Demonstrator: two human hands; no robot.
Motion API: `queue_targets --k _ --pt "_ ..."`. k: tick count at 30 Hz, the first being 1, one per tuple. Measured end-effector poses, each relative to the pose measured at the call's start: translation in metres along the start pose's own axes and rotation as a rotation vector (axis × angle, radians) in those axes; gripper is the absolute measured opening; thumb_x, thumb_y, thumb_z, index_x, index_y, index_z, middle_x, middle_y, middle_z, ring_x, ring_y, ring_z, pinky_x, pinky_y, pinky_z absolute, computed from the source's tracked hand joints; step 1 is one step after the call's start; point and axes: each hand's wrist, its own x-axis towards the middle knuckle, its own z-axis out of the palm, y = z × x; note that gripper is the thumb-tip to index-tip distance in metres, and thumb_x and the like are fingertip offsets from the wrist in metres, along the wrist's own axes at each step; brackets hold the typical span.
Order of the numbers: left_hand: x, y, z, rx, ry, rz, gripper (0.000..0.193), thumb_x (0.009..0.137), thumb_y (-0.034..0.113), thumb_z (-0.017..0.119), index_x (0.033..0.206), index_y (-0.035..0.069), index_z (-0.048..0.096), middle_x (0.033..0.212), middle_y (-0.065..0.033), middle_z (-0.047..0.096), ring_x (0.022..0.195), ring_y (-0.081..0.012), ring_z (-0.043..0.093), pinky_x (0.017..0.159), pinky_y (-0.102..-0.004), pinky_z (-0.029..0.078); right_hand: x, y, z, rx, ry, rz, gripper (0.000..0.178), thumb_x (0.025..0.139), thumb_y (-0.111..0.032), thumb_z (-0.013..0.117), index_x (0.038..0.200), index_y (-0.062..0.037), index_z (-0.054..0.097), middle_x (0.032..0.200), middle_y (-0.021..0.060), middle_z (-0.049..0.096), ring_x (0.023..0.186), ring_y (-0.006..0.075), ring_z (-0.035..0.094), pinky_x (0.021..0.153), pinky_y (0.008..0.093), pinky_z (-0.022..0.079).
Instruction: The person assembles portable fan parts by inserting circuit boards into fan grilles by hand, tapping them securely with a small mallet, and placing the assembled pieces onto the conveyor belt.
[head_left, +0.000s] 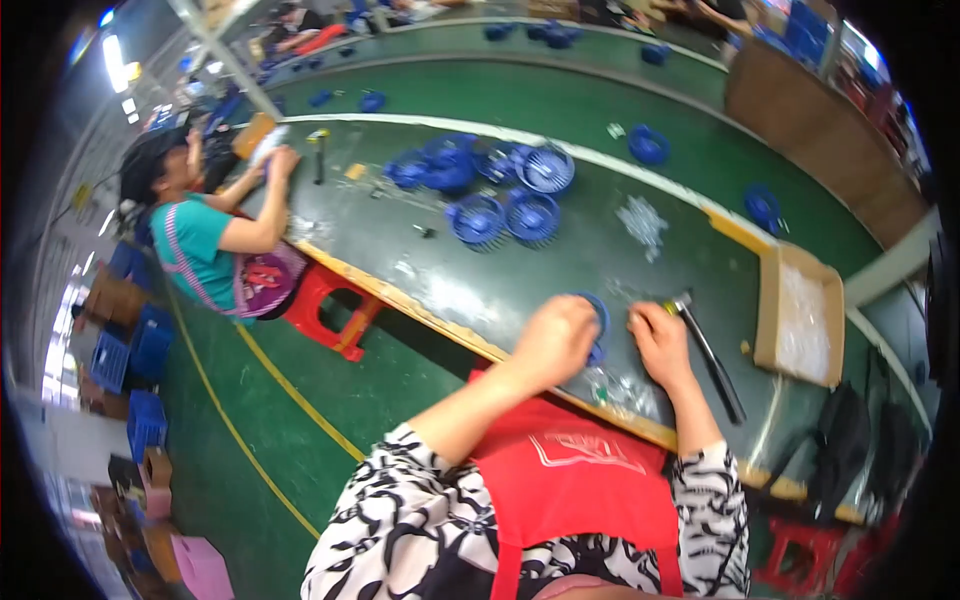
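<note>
My left hand (556,342) is closed around a blue round plastic part (600,322), seen mostly edge-on beside the fingers. To its right, my right hand (660,343) has its fingers curled together just above the table; whatever they pinch, if anything, is too small to see. Right beside that hand lies a hammer (714,366) with a black handle. Small clear plastic pieces (625,392) are scattered below my hands near the table edge. Further back, several blue slotted round parts (532,212) sit in a group.
A heap of clear pieces (642,226) lies on the dark table (370,225). At right stands an open cardboard box (800,320) lined with plastic. A co-worker (215,235) sits at left near another hammer (319,155). Beyond, blue parts (649,146) rest on a green belt (560,100).
</note>
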Motion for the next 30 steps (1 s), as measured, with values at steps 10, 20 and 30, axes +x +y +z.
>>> queue_targets --k 10,20,30 --pt "-0.032 -0.006 -0.026 0.063 -0.063 0.046 0.037 0.074 -0.011 0.062 0.111 -0.009 0.059 0.122 -0.0244 0.056 0.11 -0.0412 0.056 0.096 -0.0454 0.047 0.011 -0.009 0.012 0.247 0.085 0.204 0.015 0.091 -0.011 0.058 0.099 -0.0004 0.066 0.075 0.006 0.067 0.064 0.0101 0.06 0.059 0.0272 0.048" --pt "-0.033 0.01 0.005 -0.084 -0.095 -0.054 0.043 0.076 -0.006 0.07 0.117 -0.005 0.057 0.118 -0.0241 0.057 0.097 -0.0377 0.062 0.081 -0.0392 0.054 -0.035 -0.054 0.022 0.256 -0.105 0.498 0.026 0.088 -0.016 0.067 0.103 0.0027 0.056 0.075 0.0059 0.068 0.059 0.0082 0.056 0.052 0.0252 0.044" --pt "-0.023 0.0 0.008 -0.055 -0.075 -0.003 0.048 0.072 -0.008 0.071 0.118 -0.007 0.056 0.12 -0.0255 0.055 0.094 -0.038 0.063 0.078 -0.0369 0.056 -0.034 -0.055 0.031 0.263 -0.105 0.418 0.011 0.083 -0.009 0.062 0.086 0.0006 0.065 0.063 0.0089 0.064 0.055 0.0158 0.058 0.053 0.0333 0.045"
